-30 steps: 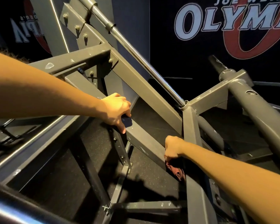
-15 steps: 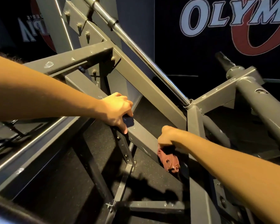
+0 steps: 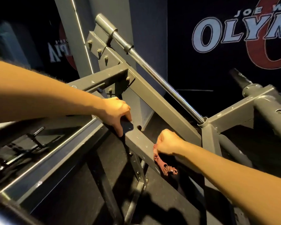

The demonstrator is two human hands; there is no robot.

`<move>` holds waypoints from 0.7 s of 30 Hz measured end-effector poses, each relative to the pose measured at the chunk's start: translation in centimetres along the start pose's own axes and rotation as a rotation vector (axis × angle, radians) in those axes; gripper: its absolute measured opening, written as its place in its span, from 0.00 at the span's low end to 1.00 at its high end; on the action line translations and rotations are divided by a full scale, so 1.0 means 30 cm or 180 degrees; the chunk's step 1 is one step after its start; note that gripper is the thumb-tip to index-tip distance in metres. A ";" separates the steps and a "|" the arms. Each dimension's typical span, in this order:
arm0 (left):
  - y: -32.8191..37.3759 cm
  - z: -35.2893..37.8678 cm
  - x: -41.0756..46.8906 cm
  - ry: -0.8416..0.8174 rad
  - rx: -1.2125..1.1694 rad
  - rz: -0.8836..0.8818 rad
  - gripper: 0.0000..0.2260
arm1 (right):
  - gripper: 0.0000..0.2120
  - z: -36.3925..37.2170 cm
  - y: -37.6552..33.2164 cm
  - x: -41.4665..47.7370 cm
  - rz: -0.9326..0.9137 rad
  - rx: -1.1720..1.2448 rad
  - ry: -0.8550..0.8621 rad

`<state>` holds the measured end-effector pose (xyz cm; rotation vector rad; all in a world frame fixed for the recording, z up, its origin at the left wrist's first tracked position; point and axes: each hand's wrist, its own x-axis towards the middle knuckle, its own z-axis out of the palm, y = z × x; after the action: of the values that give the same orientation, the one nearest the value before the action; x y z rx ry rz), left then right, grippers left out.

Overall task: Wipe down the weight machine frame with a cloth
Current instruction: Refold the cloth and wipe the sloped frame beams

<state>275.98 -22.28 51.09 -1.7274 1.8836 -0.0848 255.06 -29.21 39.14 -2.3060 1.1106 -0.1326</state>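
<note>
- A dark wall banner [image 3: 234, 46] at the upper right is showing large white outlined capitals reading "OLYM", with the rest of the word running off the right edge.
- Above those letters, the same banner is showing smaller white capitals reading "JOE W", also cut off by the edge.
- A big red ring is sitting behind the white letters on that banner; only part of it is showing.
- A dark reflecting panel [image 3: 39, 51] at the upper left is showing mirrored white letters reading roughly "AIP", reversed and partly hidden, in front of a red curve.
</note>
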 end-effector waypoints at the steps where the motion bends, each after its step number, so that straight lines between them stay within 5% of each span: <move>1: -0.017 -0.006 -0.012 0.0019 -0.0029 -0.0030 0.32 | 0.09 -0.003 -0.055 0.018 -0.0229 0.0351 0.0144; 5: -0.037 -0.002 -0.023 0.0126 0.0134 0.0021 0.29 | 0.07 -0.007 -0.136 0.028 -0.0748 0.0816 0.0340; 11: -0.050 0.000 -0.004 0.0089 0.0287 0.0084 0.31 | 0.12 -0.011 0.035 0.003 0.0137 -0.0791 -0.0417; 17: -0.069 0.009 -0.011 0.0227 0.0191 0.0348 0.26 | 0.06 -0.032 -0.232 0.083 -0.1203 0.0702 0.0573; 21: -0.071 0.012 -0.017 0.0203 0.0178 0.0302 0.29 | 0.04 0.061 -0.061 0.051 -0.1726 0.0845 0.0962</move>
<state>278.05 -22.02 51.87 -1.6134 1.9872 -0.1560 257.92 -28.62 38.36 -2.3271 0.5245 -0.8059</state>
